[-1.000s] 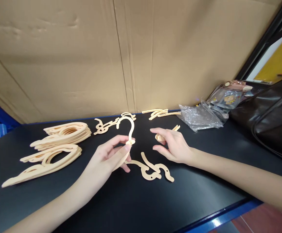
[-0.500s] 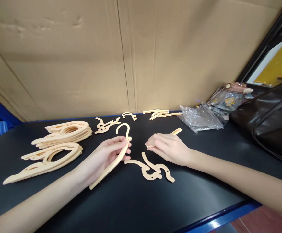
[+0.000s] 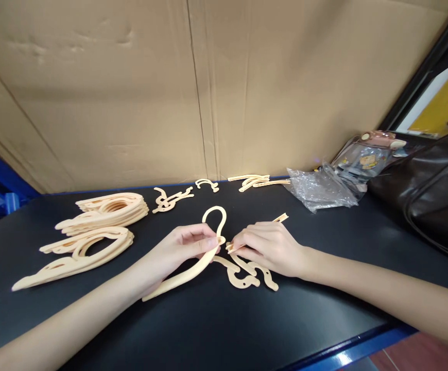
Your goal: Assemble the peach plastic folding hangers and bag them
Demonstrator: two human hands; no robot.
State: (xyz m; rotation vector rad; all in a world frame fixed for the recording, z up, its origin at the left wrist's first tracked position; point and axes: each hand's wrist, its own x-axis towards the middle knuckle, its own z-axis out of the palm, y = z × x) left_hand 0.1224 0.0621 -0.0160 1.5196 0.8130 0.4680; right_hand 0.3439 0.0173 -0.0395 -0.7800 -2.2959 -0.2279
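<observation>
Your left hand (image 3: 177, 250) is closed in a pinch, thumb against fingers, on a pale hanger part (image 3: 191, 272) at the joint below its hook (image 3: 224, 221). The hook rises above your fingertips; the arm slants down toward you, its lower end near or on the table. Your right hand (image 3: 270, 247) is closed over a pale strip (image 3: 281, 218), gripping it from above; one end shows at your fingertips and the other beyond your knuckles. The strip's near end sits just beside the hanger joint, with a small gap between them.

Below and between your hands, loose hook pieces (image 3: 237, 281) lie overlapping on the black table (image 3: 216, 330). To your left are two stacks of hangers, a rear stack (image 3: 106, 219) and a front stack (image 3: 79, 268), lying side by side. Along the back edge you have a tangle of small pieces (image 3: 166, 203), a small curved piece (image 3: 207, 184) and a pile of strips (image 3: 257, 180). At the right lie a crumpled plastic bag (image 3: 319, 190), a clear bottle (image 3: 366, 159) and a dark leather bag (image 3: 432, 185). Cardboard (image 3: 123, 103) stands behind the table.
</observation>
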